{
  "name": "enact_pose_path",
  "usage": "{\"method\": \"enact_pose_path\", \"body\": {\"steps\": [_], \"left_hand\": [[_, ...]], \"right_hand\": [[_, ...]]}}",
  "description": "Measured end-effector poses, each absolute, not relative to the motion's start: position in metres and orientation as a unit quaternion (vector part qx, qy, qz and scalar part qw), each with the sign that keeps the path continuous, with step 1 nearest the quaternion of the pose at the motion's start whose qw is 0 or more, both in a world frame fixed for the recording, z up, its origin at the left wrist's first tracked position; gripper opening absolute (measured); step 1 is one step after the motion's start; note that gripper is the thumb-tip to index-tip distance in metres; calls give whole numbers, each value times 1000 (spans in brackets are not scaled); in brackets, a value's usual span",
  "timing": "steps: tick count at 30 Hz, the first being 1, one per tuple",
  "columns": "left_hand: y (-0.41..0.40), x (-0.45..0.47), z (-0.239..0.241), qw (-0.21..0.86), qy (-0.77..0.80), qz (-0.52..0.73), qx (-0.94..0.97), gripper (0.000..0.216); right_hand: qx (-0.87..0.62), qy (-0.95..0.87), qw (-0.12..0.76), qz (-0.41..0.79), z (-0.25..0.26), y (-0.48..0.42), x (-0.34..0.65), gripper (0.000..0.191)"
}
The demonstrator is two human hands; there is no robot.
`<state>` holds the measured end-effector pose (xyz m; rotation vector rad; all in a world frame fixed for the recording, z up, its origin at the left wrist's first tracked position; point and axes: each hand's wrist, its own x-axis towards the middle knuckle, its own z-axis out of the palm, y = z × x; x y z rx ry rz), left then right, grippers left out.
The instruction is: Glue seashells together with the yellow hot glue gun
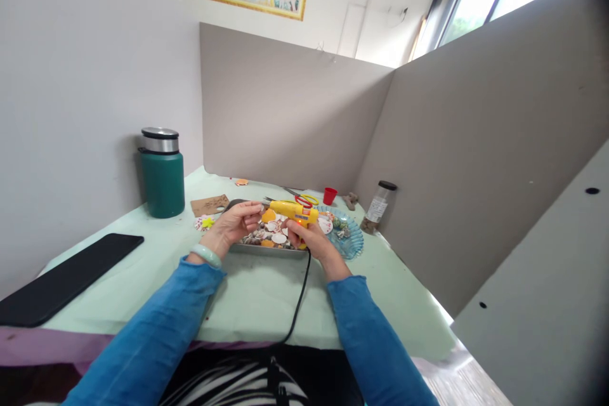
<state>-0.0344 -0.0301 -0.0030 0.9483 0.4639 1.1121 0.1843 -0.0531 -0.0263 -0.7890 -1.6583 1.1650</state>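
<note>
My right hand (310, 240) is wrapped round the grip of a yellow glue gun (291, 210), whose nozzle points left and whose black cord (299, 304) runs down toward me. My left hand (236, 222) is pinched shut at the nozzle tip, holding a small piece I cannot make out. Both hands hover over a metal tray (266, 249) filled with several shells in white, orange and brown. A jade-green bangle sits on my left wrist.
A green flask (162, 172) stands at the back left, a black pad (61, 279) at the left edge. Brown card (210, 204), scissors with red and yellow handles (304, 199), a red cup (330, 195), a blue glass dish (349, 236) and a jar (378, 205) lie around. Grey partitions enclose the table.
</note>
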Motion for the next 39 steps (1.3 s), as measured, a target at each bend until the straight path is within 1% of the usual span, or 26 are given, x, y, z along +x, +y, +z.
{"method": "enact_pose_path", "body": {"steps": [7,15,23,29,39], "left_hand": [[-30,-36,-1,727,199,508,417,14],[-30,-36,-1,726,206,502,423,16],[-30,-36,-1,726,203,501,426,14],[-29,-36,-2,724,200,498,433,16],[-29,-37,-2,725,201,505,423,12]], "right_hand": [[-325,-695,445,462,-23,-57,184,42],[-329,-673,466,470,-25,-54,185,38],[-330,-681,457,467,-27,-53,185,39],[-331,-674,470,463,-25,-53,184,39],[-339,-681,452,466,-23,-57,185,41]]}}
